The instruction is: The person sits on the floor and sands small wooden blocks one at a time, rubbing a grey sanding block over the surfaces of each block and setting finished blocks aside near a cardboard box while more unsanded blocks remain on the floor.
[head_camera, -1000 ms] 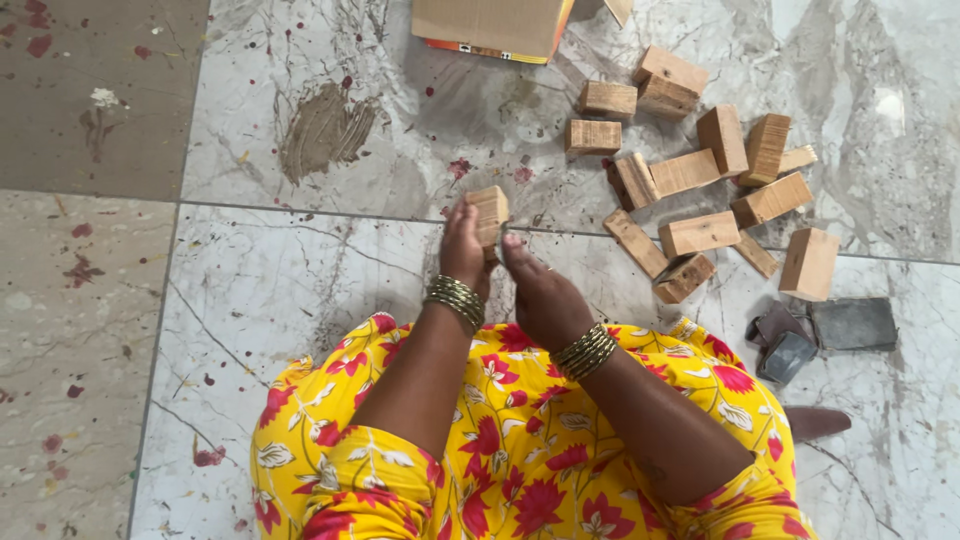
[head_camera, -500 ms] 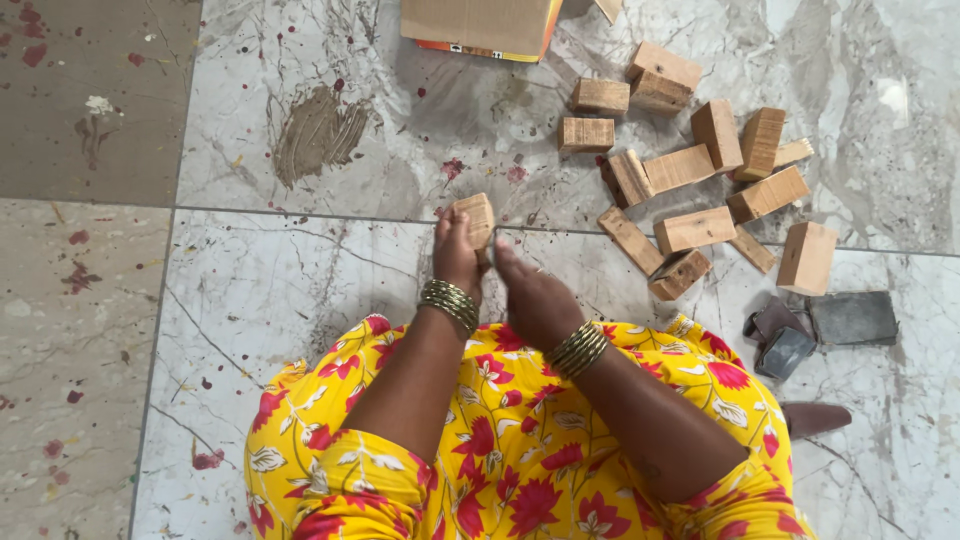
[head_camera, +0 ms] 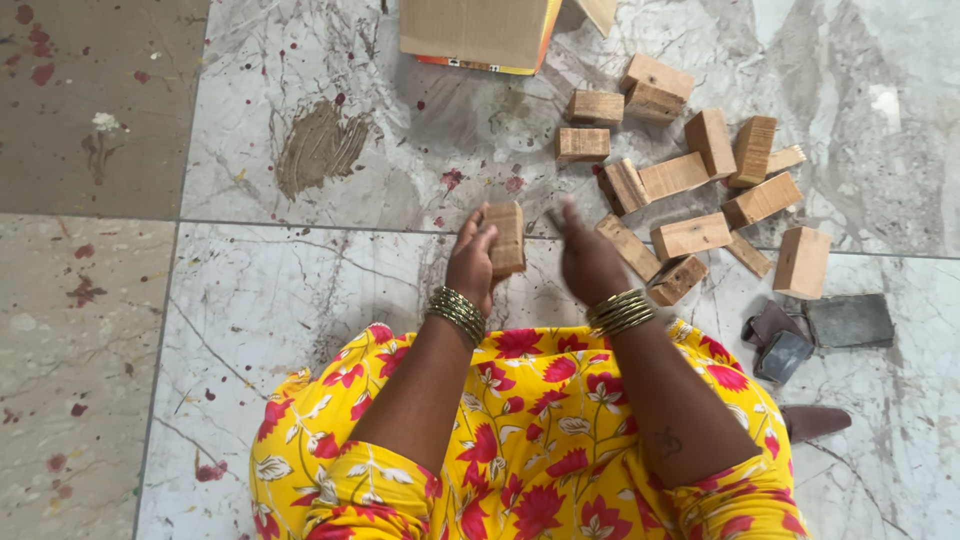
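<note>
**Wooden block, held above marble floor**

Item: wooden block point(head_camera: 506, 238), upright, gripped by left hand point(head_camera: 472, 265). Right hand point(head_camera: 588, 262) beside it, blurred; grip unreadable. Advisable: firm hold, square faces. Loose blocks point(head_camera: 690, 236) lie right; cardboard box point(head_camera: 478, 32) beyond.

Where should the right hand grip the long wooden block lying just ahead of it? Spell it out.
Grip the long wooden block across its two long narrow sides near the middle, coming down from above with the right hand. It lies flat and slanted on the marble floor, so turn the fingers to its slant. Its far end crowds the neighbouring blocks.
</note>
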Demonstrator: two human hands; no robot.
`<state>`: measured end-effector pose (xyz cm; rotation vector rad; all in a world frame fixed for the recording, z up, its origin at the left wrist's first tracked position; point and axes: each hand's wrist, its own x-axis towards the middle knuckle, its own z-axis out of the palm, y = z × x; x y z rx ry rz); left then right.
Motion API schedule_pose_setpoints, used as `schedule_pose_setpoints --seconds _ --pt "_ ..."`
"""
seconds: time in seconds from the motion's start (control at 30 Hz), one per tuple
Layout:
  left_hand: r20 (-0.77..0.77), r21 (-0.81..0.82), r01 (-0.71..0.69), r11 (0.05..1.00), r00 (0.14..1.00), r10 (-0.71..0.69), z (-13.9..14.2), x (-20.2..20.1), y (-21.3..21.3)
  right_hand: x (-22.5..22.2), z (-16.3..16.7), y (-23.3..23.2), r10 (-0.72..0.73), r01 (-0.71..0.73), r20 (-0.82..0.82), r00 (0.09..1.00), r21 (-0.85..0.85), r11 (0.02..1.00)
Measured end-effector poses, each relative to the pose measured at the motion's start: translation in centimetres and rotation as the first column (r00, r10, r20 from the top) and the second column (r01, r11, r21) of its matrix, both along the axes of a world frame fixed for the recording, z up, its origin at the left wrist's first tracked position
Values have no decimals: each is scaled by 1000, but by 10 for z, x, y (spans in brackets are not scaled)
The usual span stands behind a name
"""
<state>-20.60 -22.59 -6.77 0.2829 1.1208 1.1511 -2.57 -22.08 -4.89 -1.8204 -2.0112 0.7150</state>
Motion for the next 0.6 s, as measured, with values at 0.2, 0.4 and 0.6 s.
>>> schedule_pose_setpoints --seconds 0.2,0.4,0.6 --pt "64 -23 -165 986 984 166 -26 -10 10 -49 17 -48 427 -452 147 892 271 850" --pt "-7 11 -49 999 999 49 -35 3 4 -41 25 -22 286 -283 183 941 -41 958" --pt "-86 -97 -21 995 996 13 -27 0 0 -39 12 -27 383 -404 134 914 237 883"
